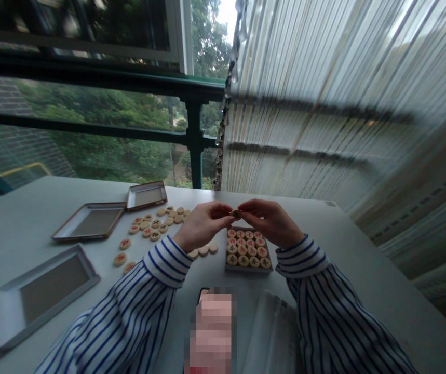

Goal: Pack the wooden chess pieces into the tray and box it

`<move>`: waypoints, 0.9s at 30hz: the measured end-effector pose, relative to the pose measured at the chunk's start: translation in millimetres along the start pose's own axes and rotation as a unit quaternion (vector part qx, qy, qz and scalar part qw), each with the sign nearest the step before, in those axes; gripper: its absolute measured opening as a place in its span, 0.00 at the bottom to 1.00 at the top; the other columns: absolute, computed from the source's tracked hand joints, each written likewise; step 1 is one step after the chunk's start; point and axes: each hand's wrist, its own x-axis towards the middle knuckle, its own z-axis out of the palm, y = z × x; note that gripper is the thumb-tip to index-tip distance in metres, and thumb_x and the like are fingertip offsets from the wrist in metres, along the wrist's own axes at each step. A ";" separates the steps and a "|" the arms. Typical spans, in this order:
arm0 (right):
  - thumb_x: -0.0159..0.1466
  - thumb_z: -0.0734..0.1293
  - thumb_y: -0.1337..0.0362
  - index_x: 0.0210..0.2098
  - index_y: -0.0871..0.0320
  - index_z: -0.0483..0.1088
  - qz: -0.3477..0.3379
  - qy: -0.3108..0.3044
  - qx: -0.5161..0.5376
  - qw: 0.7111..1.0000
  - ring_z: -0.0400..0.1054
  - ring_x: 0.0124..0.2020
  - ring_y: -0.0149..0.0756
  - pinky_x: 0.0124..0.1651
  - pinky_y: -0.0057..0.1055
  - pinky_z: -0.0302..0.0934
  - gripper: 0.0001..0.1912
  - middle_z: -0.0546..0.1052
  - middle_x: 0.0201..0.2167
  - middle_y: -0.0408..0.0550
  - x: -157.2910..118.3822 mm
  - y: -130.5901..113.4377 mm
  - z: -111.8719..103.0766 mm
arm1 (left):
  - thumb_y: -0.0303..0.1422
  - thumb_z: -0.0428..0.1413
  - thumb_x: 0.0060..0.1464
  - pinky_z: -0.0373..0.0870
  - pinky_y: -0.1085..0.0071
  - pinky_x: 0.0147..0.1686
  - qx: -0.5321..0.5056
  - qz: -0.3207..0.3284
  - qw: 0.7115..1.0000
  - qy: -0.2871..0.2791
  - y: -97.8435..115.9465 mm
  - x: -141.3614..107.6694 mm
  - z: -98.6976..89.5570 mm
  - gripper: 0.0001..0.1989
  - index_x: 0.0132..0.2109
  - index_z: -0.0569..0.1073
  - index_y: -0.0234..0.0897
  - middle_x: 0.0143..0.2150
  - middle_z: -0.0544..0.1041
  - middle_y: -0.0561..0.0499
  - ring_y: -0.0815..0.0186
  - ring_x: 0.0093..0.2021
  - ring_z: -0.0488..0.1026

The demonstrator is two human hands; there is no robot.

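"Blue-and-white striped fabric sleeves (121, 306) sit closest to you. What are your hands doing?"

"Both are pinched together on one small, round, pale wooden disc (236, 213): my left hand (204, 224) from one side, my right hand (272, 222) from the other. I hold it just above the far edge of a shallow, grey-sided square box (248, 269). It bears a dark mark, too small to read."

"How full is that box?"

"I count sixteen discs in view, four rows of four, faces up. Most marks are red; the nearest row is black. I see no gap between the rows, though my fingers hang close over the far rim."

"And outside it?"

"Plenty lies loose on the white table (363, 270). Pale blank-topped discs (203, 251) line up by my left wrist, and a scattered cluster of wooden discs (156, 224) spreads beyond, some marked, some blank. My arm hides part of them, so I cannot give a total."

"Anything else?"

"Farther left stand two brown-rimmed rectangular trays (116, 220) and a larger white-rimmed tray (53, 310), no discs in any. Toward me, between my forearms, lies a dark-edged object (211, 332), pixelated, and beside it clear plastic wrapping (271, 332)."
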 end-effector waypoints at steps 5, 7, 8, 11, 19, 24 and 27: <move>0.55 0.64 0.63 0.37 0.62 0.68 0.017 -0.015 0.017 1.000 0.70 0.28 0.30 0.31 0.29 0.66 0.11 0.75 0.29 0.48 -0.5 -0.1 0.6 | 0.27 0.56 0.46 0.73 0.70 0.31 0.016 0.026 0.999 -0.013 1.5 -0.1 -1.5 0.07 0.36 0.73 0.31 0.31 0.77 0.47 0.69 0.27 0.73; 0.55 0.64 0.63 0.38 0.62 0.68 0.022 -0.025 0.011 0.999 0.69 0.27 0.29 0.29 0.28 0.66 0.12 0.75 0.28 0.48 -0.8 -0.8 0.8 | 0.28 0.55 0.47 0.73 0.70 0.30 0.024 0.029 0.999 -0.008 1.5 -0.2 -2.0 0.08 0.37 0.73 0.31 0.32 0.77 0.47 0.69 0.28 0.74; 0.55 0.64 0.63 0.38 0.62 0.68 0.023 -0.031 0.007 0.999 0.69 0.27 0.29 0.28 0.27 0.65 0.12 0.75 0.29 0.48 -1.0 -1.1 0.8 | 0.28 0.55 0.47 0.73 0.70 0.30 0.027 0.031 0.999 -0.005 1.7 -0.2 -2.0 0.08 0.37 0.73 0.31 0.32 0.77 0.47 0.69 0.28 0.74; 0.56 0.64 0.63 0.39 0.61 0.67 0.019 -0.043 0.001 0.999 0.69 0.27 0.29 0.29 0.27 0.65 0.13 0.75 0.28 0.47 -1.5 -0.6 0.8 | 0.28 0.55 0.47 0.73 0.71 0.30 0.034 0.031 0.999 0.000 2.7 -0.2 -1.3 0.08 0.37 0.74 0.32 0.31 0.78 0.48 0.69 0.27 0.73; 0.56 0.63 0.63 0.36 0.60 0.66 0.031 -0.052 0.001 0.998 0.69 0.27 0.29 0.29 0.27 0.65 0.10 0.75 0.27 0.46 -3.1 -0.8 0.5 | 0.26 0.55 0.47 0.72 0.71 0.34 0.037 0.000 0.999 0.008 3.5 -0.7 2.6 0.07 0.36 0.74 0.31 0.32 0.77 0.48 0.69 0.30 0.74; 0.57 0.62 0.62 0.35 0.61 0.67 0.042 -0.047 -0.001 0.998 0.69 0.27 0.30 0.27 0.27 0.64 0.09 0.75 0.27 0.47 -2.7 -4.0 0.5 | 0.27 0.56 0.45 0.71 0.70 0.37 0.037 0.004 0.999 0.012 -0.8 -0.4 2.6 0.09 0.37 0.73 0.30 0.33 0.77 0.47 0.68 0.33 0.73; 0.58 0.61 0.63 0.36 0.61 0.67 0.029 -0.048 -0.027 0.998 0.70 0.29 0.30 0.29 0.27 0.64 0.10 0.75 0.29 0.48 -2.8 -2.9 -0.4 | 0.28 0.56 0.46 0.71 0.70 0.36 0.041 0.002 0.999 0.018 -2.3 0.0 2.6 0.08 0.36 0.73 0.30 0.33 0.77 0.46 0.69 0.32 0.73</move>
